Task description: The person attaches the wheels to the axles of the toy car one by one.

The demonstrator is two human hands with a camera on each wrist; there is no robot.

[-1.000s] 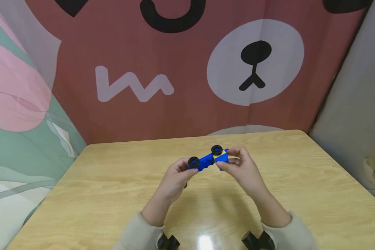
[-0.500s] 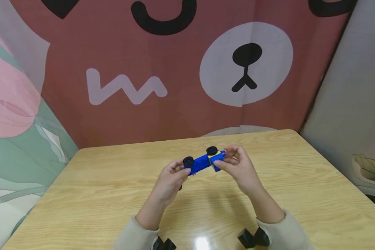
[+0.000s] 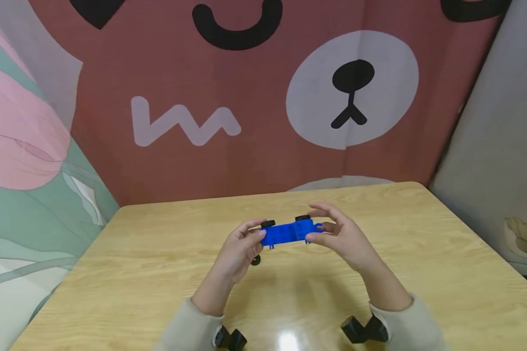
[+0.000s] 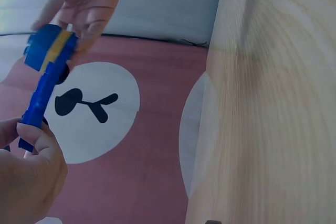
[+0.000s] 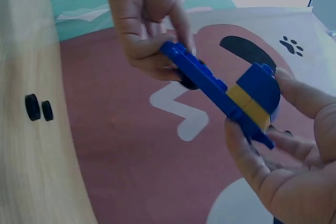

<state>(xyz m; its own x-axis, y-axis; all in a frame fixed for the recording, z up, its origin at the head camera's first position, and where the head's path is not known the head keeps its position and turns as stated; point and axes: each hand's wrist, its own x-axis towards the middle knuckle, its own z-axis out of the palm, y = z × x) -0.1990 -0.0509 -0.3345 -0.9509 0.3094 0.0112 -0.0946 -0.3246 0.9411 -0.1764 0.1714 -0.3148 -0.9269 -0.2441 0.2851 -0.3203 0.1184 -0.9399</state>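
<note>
Here, your left hand (image 3: 239,251) pinches one end of the blue toy car (image 3: 285,234) between thumb and fingers, while your right hand (image 3: 346,238) pinches the opposite end, at the block with a yellow layer (image 5: 247,105). You hold the car above the bench (image 3: 158,273), black wheels (image 3: 268,224) along its far side. Near your left hand, two loose tyres (image 5: 32,107) lie on the bench.

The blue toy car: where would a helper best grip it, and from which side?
Probably the wheel-free middle of the blue toy car, coming from the near side: the body is long and slim there, the left hand and right hand hold its ends, and the mounted wheels sit along the far edge.
</note>
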